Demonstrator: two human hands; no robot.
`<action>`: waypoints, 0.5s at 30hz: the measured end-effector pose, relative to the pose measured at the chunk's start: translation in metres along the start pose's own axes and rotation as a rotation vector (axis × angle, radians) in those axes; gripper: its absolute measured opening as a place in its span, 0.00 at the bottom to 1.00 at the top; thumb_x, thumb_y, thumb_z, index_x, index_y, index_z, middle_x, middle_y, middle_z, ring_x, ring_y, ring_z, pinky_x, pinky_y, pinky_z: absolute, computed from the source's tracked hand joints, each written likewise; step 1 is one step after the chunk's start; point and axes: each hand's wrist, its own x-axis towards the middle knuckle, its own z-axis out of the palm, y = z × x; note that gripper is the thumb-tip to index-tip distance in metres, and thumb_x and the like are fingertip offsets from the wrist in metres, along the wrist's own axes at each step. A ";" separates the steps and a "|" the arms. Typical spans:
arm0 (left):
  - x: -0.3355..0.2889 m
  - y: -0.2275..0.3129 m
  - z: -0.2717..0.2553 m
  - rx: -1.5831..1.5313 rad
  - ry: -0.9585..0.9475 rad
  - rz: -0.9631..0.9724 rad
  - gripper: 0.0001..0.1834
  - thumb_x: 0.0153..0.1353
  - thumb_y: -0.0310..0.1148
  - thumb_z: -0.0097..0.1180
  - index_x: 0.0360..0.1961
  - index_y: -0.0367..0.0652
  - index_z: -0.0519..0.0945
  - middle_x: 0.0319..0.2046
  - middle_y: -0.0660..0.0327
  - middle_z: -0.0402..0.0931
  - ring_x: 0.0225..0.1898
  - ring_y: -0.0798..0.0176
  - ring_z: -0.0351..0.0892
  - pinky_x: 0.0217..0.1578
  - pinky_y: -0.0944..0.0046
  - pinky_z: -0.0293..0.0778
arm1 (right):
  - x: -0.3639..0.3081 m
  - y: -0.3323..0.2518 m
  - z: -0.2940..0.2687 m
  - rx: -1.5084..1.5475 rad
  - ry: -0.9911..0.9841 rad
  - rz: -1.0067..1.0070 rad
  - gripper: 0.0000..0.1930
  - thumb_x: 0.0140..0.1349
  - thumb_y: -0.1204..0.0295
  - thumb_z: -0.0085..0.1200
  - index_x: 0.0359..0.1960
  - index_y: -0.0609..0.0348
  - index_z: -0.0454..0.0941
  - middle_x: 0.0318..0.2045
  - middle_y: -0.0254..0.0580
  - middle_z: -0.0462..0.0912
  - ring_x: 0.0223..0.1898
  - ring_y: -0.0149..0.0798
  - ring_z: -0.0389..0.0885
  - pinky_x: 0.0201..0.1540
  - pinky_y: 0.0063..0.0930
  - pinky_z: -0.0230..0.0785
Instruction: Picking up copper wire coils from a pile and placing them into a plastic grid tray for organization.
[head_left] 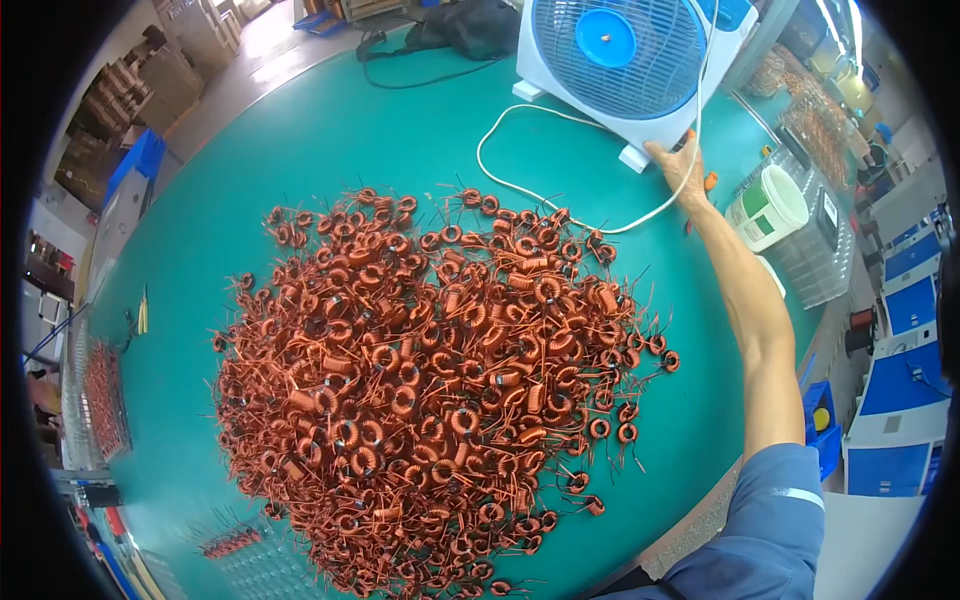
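My right hand (680, 172) reaches across the table at the far right and grips the lower corner of a white and blue box fan (612, 60). The thumb lies along the fan's near edge, and the other fingers are partly hidden around the corner. A white power cord (560, 200) loops over the table beside it and passes in front of the fan. Near the wrist shows a small orange handle (711, 181). A big pile of copper-wound toroid coils (400, 390) with loose wire leads spreads over the middle of the table. My left hand is out of view.
The green table (180, 300) carries a clear tray with coils (240, 560) at the near left. Tweezers (144, 310) lie at the left. A white and green tub (768, 208) stands by clear plastic trays (825, 250) on the right. A black bag (470, 30) sits at the back.
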 end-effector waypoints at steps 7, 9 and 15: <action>0.003 0.013 0.000 -0.057 0.048 -0.082 0.15 0.65 0.31 0.49 0.50 0.35 0.72 0.51 0.46 0.66 0.52 0.42 0.66 0.54 0.45 0.61 | -0.009 -0.014 -0.001 0.014 0.035 -0.005 0.33 0.45 0.62 0.71 0.48 0.71 0.71 0.43 0.56 0.80 0.46 0.48 0.79 0.51 0.38 0.71; 0.001 0.010 0.001 -0.063 0.059 -0.086 0.14 0.65 0.30 0.49 0.49 0.34 0.73 0.51 0.46 0.67 0.52 0.43 0.66 0.54 0.46 0.61 | -0.010 -0.014 -0.002 -0.015 0.059 0.002 0.32 0.45 0.61 0.71 0.47 0.71 0.73 0.43 0.55 0.81 0.45 0.46 0.79 0.50 0.37 0.70; -0.001 0.006 0.002 -0.050 0.072 -0.061 0.13 0.64 0.28 0.49 0.48 0.33 0.73 0.51 0.46 0.67 0.50 0.43 0.67 0.54 0.46 0.62 | -0.027 -0.025 -0.018 -0.136 0.003 -0.003 0.35 0.48 0.58 0.69 0.52 0.71 0.71 0.44 0.53 0.81 0.46 0.46 0.79 0.51 0.38 0.70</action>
